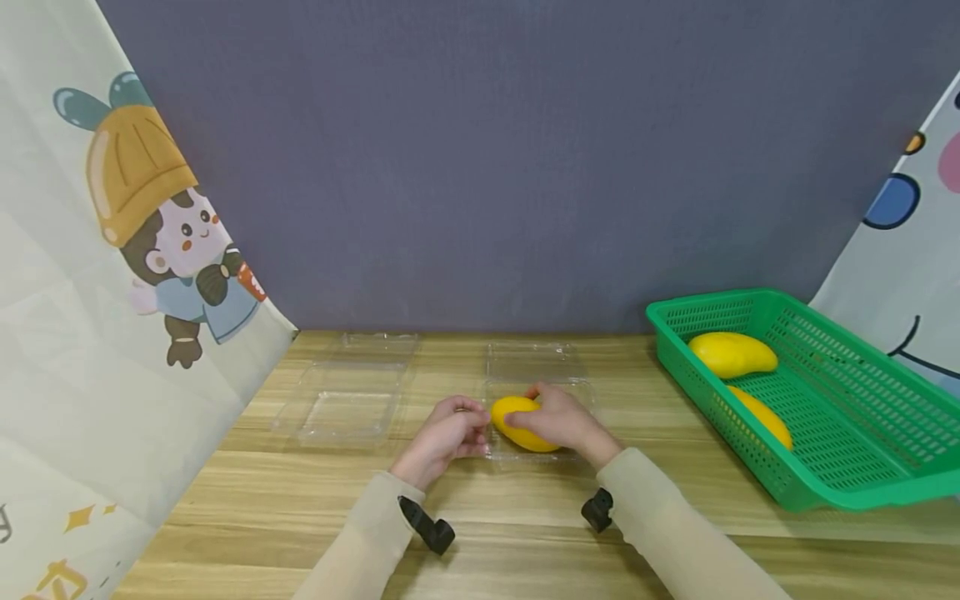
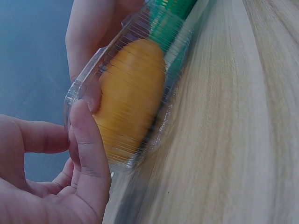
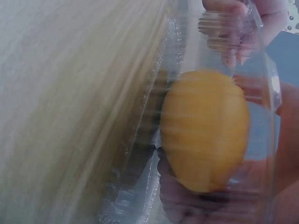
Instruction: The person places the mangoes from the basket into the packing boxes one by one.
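A yellow mango [image 1: 525, 424] lies tilted within the base of a clear plastic clamshell box [image 1: 498, 454], whose lid [image 1: 525, 364] is folded back behind it. My right hand [image 1: 564, 417] grips the mango from above, thumb on the near side and fingers round the far side. At the box's left edge, my left hand [image 1: 453, 435] pinches the rim between thumb and finger. The left wrist view shows the mango [image 2: 135, 88] through the ribbed clear wall. Through the same plastic, the right wrist view has the mango [image 3: 205, 130] blurred, with part of the right hand behind it.
Another clear clamshell box [image 1: 348, 414] stands opened out to the left on the wooden table [image 1: 247, 517]. On the right is a green slotted basket [image 1: 847, 492] with two more mangoes, one at the back [image 1: 731, 354]. A dark grey panel [image 1: 480, 167] rises behind the table.
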